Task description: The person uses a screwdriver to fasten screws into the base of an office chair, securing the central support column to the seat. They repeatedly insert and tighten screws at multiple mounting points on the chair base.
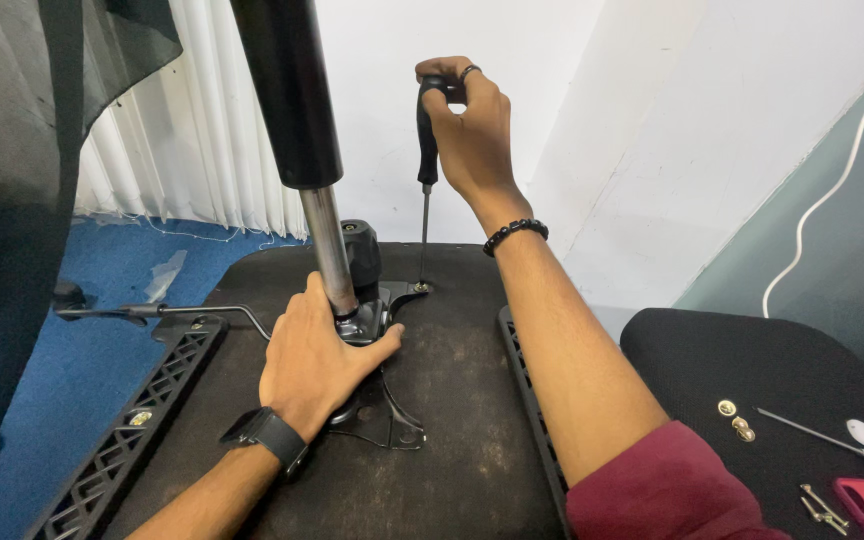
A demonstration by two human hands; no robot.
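An upturned chair seat (452,400), dark and dusty, lies under both hands. From its middle rises the gas cylinder (297,120), black above and shiny steel below, just behind the left hand (317,360). This hand lies flat on the metal mounting plate (387,420) with the fingers spread wide around the foot of the cylinder, the thumb pointing to the right; it presses down and grips nothing fully. A black watch (267,435) is on its wrist.

The right hand (467,125) is raised well above the seat, closed around the black handle of a screwdriver (426,150). The screwdriver stands upright, and its thin shaft reaches down to a screw (419,288) at the far corner of the plate, just beyond the left hand's fingertips. A bead bracelet (515,233) is on the right wrist.

To the right of the right forearm, on a second black cushion (732,370), lie a few small brass screws (737,420), well apart from both hands.
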